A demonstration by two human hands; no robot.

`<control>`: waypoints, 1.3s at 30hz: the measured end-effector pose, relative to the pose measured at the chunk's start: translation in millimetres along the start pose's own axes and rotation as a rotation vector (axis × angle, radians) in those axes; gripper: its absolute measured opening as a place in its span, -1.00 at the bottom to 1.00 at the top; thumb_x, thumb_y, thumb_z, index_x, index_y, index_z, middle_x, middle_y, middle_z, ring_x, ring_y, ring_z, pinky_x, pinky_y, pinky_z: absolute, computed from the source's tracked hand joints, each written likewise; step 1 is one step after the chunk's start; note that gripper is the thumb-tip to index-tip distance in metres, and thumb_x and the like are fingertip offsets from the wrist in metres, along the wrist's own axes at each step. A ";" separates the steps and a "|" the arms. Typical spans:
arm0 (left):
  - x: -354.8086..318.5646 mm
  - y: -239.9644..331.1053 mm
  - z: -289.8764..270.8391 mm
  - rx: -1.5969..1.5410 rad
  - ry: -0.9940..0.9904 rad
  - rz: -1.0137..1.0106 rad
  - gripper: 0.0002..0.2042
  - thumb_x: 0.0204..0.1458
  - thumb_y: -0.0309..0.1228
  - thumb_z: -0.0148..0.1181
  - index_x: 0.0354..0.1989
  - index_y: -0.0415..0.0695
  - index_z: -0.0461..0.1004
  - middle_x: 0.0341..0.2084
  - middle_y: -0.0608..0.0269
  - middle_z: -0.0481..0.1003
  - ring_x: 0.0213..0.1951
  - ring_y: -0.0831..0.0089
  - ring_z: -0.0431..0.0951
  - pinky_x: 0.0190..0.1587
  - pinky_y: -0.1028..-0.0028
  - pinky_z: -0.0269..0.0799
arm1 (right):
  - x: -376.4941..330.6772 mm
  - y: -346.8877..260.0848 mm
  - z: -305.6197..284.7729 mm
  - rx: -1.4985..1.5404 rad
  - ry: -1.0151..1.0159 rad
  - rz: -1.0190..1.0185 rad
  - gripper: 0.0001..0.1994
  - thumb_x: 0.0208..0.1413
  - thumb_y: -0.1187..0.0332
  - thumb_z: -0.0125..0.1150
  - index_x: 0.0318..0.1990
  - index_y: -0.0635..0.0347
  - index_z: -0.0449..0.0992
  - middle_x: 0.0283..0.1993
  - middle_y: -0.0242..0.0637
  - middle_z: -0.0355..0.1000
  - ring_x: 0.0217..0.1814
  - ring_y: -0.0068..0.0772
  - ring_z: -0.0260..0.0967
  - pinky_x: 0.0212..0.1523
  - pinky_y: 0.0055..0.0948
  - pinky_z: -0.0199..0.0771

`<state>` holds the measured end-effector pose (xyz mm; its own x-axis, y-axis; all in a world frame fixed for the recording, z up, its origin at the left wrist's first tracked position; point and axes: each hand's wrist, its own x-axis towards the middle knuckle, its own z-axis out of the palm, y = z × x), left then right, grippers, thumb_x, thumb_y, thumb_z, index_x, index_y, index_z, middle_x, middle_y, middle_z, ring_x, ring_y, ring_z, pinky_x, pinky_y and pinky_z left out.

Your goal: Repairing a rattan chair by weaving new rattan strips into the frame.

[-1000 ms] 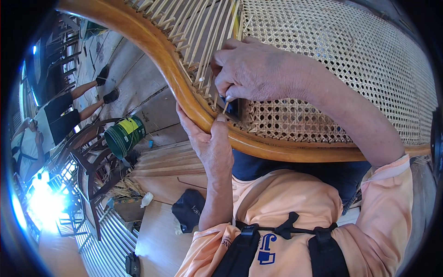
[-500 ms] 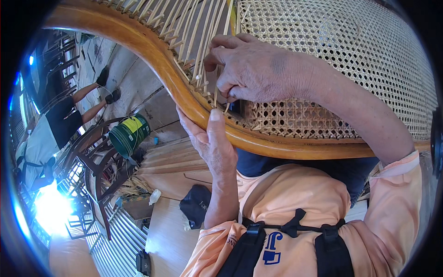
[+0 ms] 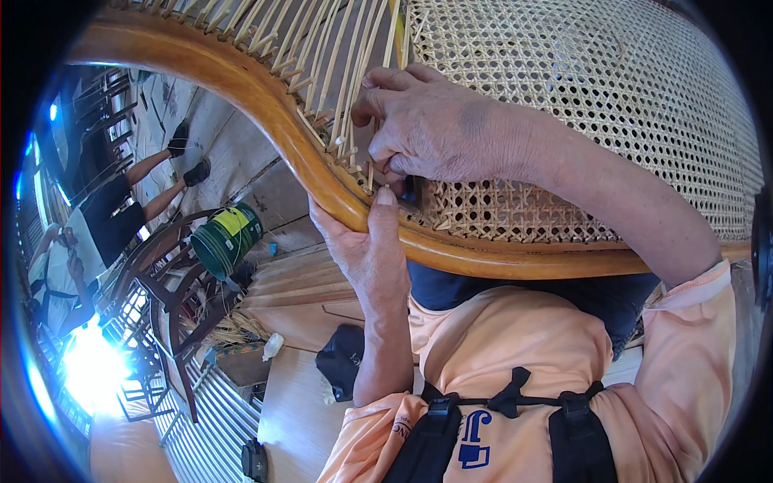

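A curved, varnished wooden frame point(image 3: 286, 133) crosses in front of me. Woven cane mesh point(image 3: 523, 105) fills its right part, and loose parallel cane strands point(image 3: 326, 68) stretch over the open left part. My left hand point(image 3: 374, 253) grips the frame's near edge, fingers underneath and thumb on top beside the row of holes. Just beyond that thumb, my right hand point(image 3: 447, 133) is bent over the strands where they meet the rim. Its fingers are closed on a cane strand, with the thumb low by the frame; the fingertips are partly hidden. Short cane pegs point(image 3: 294, 80) stick up along the inner edge.
To the left, a green bucket point(image 3: 227, 241) is by dark wooden chair frames point(image 3: 165, 282). A black cloth bag point(image 3: 341, 361) and a small white bottle point(image 3: 273, 346) lie below. Another person point(image 3: 76, 241) is at the far left, near a bright glare.
My right hand has shifted slightly left and down, its fingertips curling closer to the rim. My left thumb now sits nearer to them. The other person's hands have come up together.
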<state>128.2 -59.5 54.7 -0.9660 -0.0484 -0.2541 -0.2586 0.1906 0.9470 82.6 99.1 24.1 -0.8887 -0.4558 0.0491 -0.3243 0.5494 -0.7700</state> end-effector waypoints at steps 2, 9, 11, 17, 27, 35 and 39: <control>0.1 2.6 5.3 -0.109 -0.016 -0.027 -0.37 -0.04 -0.70 0.03 0.23 -0.19 -0.07 -0.09 0.13 0.27 -0.18 0.48 0.42 -0.15 0.56 0.40 | -1.1 1.0 -2.5 0.001 -0.013 0.015 -0.91 -0.05 0.26 0.16 -0.42 -0.09 0.59 0.07 -0.30 0.30 0.32 -0.14 -0.02 0.26 -0.04 -0.05; 0.4 2.5 1.0 -0.121 -0.009 -0.029 -0.36 -0.06 -0.73 -0.03 0.23 -0.18 -0.08 -0.07 0.10 0.24 -0.19 0.44 0.44 -0.13 0.53 0.41 | -1.0 22.4 -32.5 0.087 0.207 -0.094 -0.80 -0.02 0.33 0.17 -0.21 0.06 0.55 -0.08 -0.26 0.37 0.04 -0.28 0.30 0.09 -0.35 0.27; 0.5 3.7 3.0 -0.083 -0.017 -0.025 -0.37 -0.06 -0.73 -0.04 0.23 -0.18 -0.08 -0.06 0.11 0.22 -0.18 0.42 0.44 -0.13 0.50 0.44 | -4.9 39.2 -56.0 0.154 0.293 0.030 -0.82 0.01 0.32 0.13 -0.25 0.13 0.56 -0.19 -0.25 0.40 -0.09 -0.31 0.35 0.00 -0.38 0.32; 2.2 -3.8 -2.5 -0.083 -0.005 -0.020 -0.37 -0.07 -0.71 -0.02 0.22 -0.20 -0.08 -0.07 0.11 0.21 -0.17 0.42 0.43 -0.13 0.48 0.45 | -4.3 41.2 -54.3 0.207 0.226 0.303 -0.85 0.04 0.37 0.10 -0.30 0.22 0.54 -0.34 -0.24 0.44 -0.28 -0.35 0.43 -0.12 -0.41 0.42; 2.2 -4.7 -0.4 -0.114 -0.022 0.020 -0.36 -0.08 -0.67 -0.01 0.23 -0.23 -0.08 -0.03 0.09 0.19 -0.17 0.47 0.41 -0.17 0.54 0.41 | -2.9 -12.3 -29.4 0.497 -0.002 0.688 -0.78 0.13 0.32 0.06 -0.46 0.28 0.48 -0.72 -0.33 0.27 -0.75 -0.60 0.16 -0.70 -0.55 0.23; -1.1 -24.5 19.9 -0.092 -0.028 0.125 -0.36 -0.08 -0.67 -0.01 0.23 -0.30 -0.09 0.02 0.02 0.16 0.02 0.34 0.28 0.09 0.44 0.22 | -20.9 -42.5 -1.7 1.127 0.059 1.066 -0.86 0.11 0.40 0.02 -0.30 0.30 0.42 -0.71 -0.38 0.24 -0.85 -0.62 0.04 -0.88 -0.59 -0.06; -1.1 -28.6 25.5 -0.100 -0.047 0.139 -0.36 -0.09 -0.66 0.00 0.22 -0.33 -0.07 0.06 -0.03 0.12 0.10 0.26 0.20 0.18 0.35 0.10 | -28.5 -40.5 12.9 1.189 0.222 1.098 -0.89 0.10 0.39 0.02 -0.37 0.22 0.42 -0.71 -0.43 0.23 -0.84 -0.65 0.05 -0.87 -0.59 -0.07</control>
<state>136.7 -39.9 22.9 -0.9919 0.0184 -0.1260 -0.1238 0.0933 0.9879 125.2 80.9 45.8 -0.5716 -0.0708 -0.8175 0.7836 -0.3427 -0.5182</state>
